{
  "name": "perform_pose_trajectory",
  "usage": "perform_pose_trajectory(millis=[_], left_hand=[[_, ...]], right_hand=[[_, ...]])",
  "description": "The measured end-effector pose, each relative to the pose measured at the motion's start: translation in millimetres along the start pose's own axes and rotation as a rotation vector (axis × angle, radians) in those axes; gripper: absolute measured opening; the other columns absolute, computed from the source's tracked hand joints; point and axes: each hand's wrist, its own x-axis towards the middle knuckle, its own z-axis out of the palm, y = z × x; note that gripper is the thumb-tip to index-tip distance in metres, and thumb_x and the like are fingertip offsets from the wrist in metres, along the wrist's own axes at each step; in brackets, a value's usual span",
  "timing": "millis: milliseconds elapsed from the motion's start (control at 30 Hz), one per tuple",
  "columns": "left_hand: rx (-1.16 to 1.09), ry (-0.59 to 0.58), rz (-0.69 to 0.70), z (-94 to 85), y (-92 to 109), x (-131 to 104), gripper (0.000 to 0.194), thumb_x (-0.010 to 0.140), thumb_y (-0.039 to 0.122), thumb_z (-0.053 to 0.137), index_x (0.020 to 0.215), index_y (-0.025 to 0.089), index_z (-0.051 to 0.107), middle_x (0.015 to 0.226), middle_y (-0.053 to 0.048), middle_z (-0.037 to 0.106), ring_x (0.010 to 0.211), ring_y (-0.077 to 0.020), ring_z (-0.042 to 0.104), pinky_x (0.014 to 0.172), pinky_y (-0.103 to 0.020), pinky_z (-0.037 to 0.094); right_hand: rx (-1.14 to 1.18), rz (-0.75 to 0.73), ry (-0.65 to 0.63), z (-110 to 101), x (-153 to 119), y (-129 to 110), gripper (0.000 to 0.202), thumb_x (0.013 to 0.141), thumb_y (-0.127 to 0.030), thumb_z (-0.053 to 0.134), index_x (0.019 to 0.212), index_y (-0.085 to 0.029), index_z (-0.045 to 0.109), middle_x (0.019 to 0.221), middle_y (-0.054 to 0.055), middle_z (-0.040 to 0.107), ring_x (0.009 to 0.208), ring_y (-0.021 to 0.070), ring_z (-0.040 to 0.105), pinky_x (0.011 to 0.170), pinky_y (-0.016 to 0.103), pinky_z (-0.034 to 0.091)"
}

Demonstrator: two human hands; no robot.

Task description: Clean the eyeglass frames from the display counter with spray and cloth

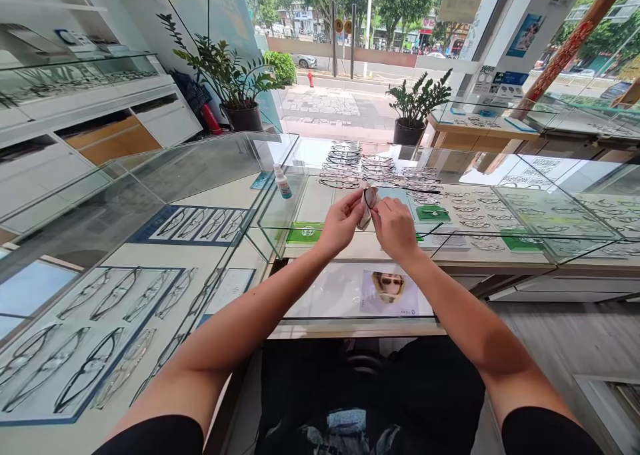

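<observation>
A pair of dark-framed eyeglasses is held up between my hands, above the glass display counter. My left hand pinches a pale beige cloth against one lens. From the other side, the fingers of my right hand are closed on the frame. One dark temple sticks out to the right beyond my right hand. How the cloth is folded behind my fingers is hidden. A small spray bottle with a white top and blue liquid stands upright on the glass, left of my hands.
Rows of eyeglasses lie in the display case ahead, beside green display blocks. More frames lie on a blue-edged tray under glass at left. A poster is in front of me. Potted plants stand by the window.
</observation>
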Motion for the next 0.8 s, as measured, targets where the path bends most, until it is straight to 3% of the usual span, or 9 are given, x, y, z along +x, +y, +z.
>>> perform_pose_trajectory(millis=[133, 267, 467, 633, 800], left_hand=[[0.057, -0.028, 0.049, 4.5, 1, -7, 0.051, 0.083, 0.054, 0.093, 0.123, 0.024, 0.085, 0.116, -0.01, 0.085, 0.126, -0.0288, 0.076, 0.111, -0.042, 0.059], [0.142, -0.043, 0.038, 0.8, 2, -8, 0.047, 0.087, 0.051, 0.09, 0.124, 0.021, 0.086, 0.118, -0.011, 0.086, 0.117, -0.028, 0.079, 0.104, -0.038, 0.06], [0.313, -0.029, 0.092, -6.1, 8, -6, 0.031, 0.095, 0.039, 0.079, 0.119, 0.021, 0.087, 0.109, -0.008, 0.086, 0.1, -0.0253, 0.078, 0.09, -0.034, 0.058], [0.425, 0.123, 0.166, -20.5, 16, 8, 0.027, 0.099, 0.028, 0.067, 0.118, 0.02, 0.085, 0.114, -0.009, 0.085, 0.106, -0.0253, 0.076, 0.096, -0.034, 0.056], [0.524, 0.282, 0.175, -52.7, 9, 28, 0.026, 0.1, 0.025, 0.068, 0.121, 0.021, 0.083, 0.115, -0.011, 0.083, 0.106, -0.0278, 0.073, 0.098, -0.037, 0.054]], right_hand=[[0.005, 0.021, 0.02, -2, 0, -4, 0.033, 0.117, -0.035, 0.044, 0.096, -0.023, 0.067, 0.106, 0.017, 0.073, 0.101, 0.0342, 0.059, 0.088, 0.047, 0.043], [0.086, 0.07, 0.05, -6, 2, -5, 0.031, 0.117, -0.036, 0.045, 0.094, -0.025, 0.063, 0.104, 0.015, 0.071, 0.101, 0.033, 0.06, 0.09, 0.047, 0.044], [0.531, 0.193, 0.146, -15, 9, 4, 0.033, 0.113, -0.051, 0.054, 0.09, -0.028, 0.06, 0.093, 0.007, 0.071, 0.093, 0.0269, 0.063, 0.089, 0.043, 0.049], [0.867, 0.326, 0.168, -24, 16, 9, 0.043, 0.104, -0.07, 0.065, 0.095, -0.028, 0.07, 0.103, 0.008, 0.079, 0.103, 0.0275, 0.071, 0.099, 0.044, 0.051], [1.018, 0.352, 0.152, -30, 19, 7, 0.049, 0.098, -0.077, 0.069, 0.092, -0.028, 0.068, 0.106, 0.009, 0.078, 0.108, 0.0279, 0.07, 0.104, 0.044, 0.052]])
